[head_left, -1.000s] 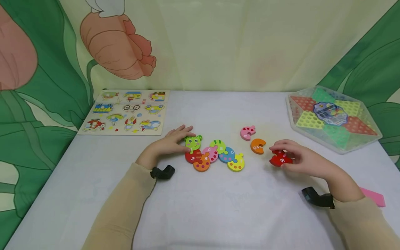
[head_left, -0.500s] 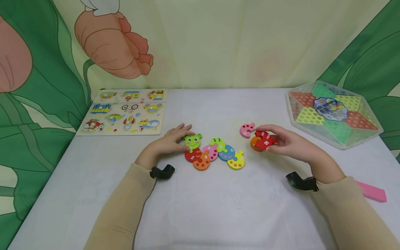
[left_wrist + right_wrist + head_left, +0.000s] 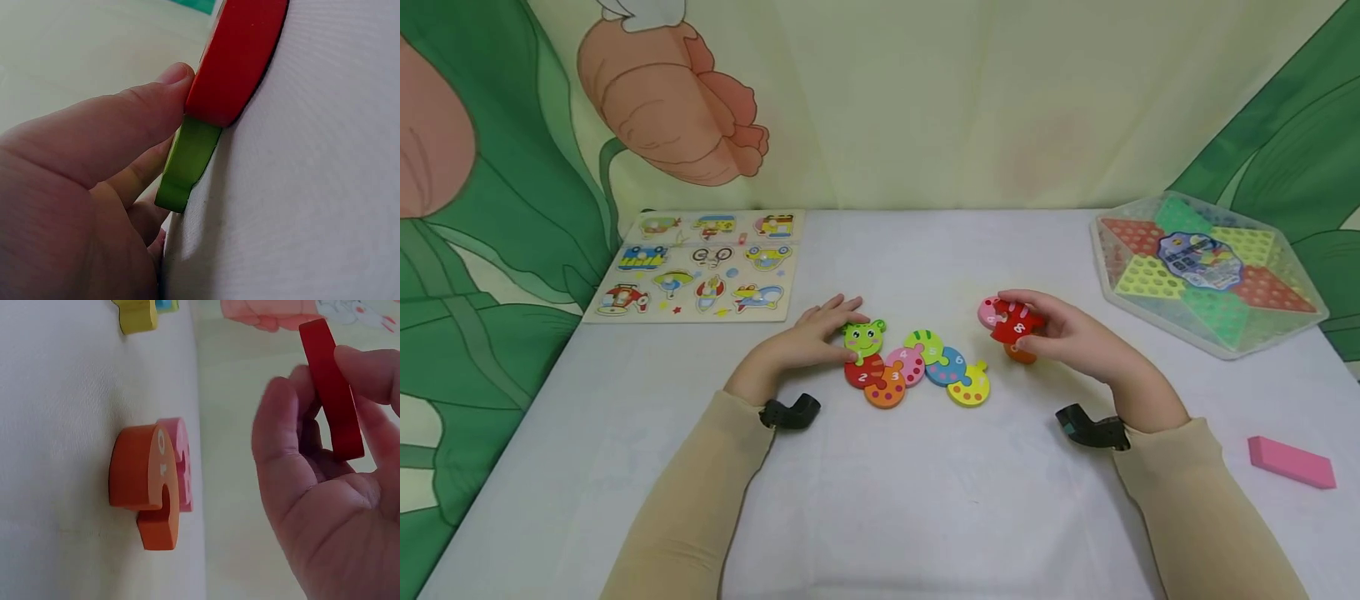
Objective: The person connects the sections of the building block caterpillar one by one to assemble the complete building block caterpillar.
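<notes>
My right hand [image 3: 1078,342] pinches a red caterpillar puzzle piece [image 3: 1017,323] numbered 8 between thumb and fingers. It is raised off the table; the right wrist view shows its edge. Below it, partly covered, are a pink piece [image 3: 987,312] and an orange piece [image 3: 134,469] numbered 10. My left hand [image 3: 808,340] rests beside the green smiling head [image 3: 863,337], fingers fairly straight, thumb touching the red piece [image 3: 240,56] numbered 2. Joined on from there run an orange piece [image 3: 886,392], pink piece [image 3: 906,367], green piece [image 3: 922,346], blue piece [image 3: 945,368] and yellow piece [image 3: 970,390].
A wooden board with vehicle pictures [image 3: 700,275] lies at the back left. At the back right sits a clear hexagonal game box [image 3: 1210,271]. A pink block [image 3: 1291,462] lies on the white tablecloth [image 3: 925,500] to the right, and a printed curtain [image 3: 925,108] hangs behind.
My right hand has carried the red piece numbered 8 leftward, over the orange piece and up to the pink one. The left hand has stayed at the caterpillar's head.
</notes>
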Demonstrator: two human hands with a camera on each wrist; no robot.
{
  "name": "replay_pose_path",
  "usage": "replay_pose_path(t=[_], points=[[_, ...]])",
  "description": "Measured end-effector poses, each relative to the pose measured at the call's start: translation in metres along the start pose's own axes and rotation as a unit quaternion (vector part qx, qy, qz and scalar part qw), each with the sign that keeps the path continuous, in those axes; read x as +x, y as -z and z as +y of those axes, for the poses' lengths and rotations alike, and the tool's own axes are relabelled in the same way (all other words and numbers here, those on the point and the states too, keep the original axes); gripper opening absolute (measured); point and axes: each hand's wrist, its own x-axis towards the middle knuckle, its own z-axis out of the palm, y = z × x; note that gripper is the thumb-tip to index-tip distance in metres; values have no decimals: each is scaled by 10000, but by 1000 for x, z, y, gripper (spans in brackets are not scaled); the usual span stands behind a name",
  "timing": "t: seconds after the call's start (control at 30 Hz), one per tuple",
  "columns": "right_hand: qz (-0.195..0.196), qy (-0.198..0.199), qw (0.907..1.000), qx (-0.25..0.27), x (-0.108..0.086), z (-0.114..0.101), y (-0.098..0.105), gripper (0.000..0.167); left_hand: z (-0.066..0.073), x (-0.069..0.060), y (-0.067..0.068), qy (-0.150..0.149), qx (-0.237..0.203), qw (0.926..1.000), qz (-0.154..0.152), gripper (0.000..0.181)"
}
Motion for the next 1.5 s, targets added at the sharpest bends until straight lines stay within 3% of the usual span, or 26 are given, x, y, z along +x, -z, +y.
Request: replay_pose_path(t=[0.47,0.73,1.13,1.33,1.5], points=[[-164,-395,9989,-212,1,11,-2,53,0,1,0,15,-73,10000,-17,57],[17,-623,9964,-581,3,11,-3,47,-1,2,-1,14,-79,10000,-5,57],[109,-749,9963,-407,7,12,-5,57,0,2,-1,16,-43,10000,-3,57],[-229,-613,9971,-394,8,13,-9,52,1,1,0,22,-78,10000,-16,57],[-682,-368,9943,-733,9,14,-15,50,1,0,-1,37,-67,10000,4,57]])
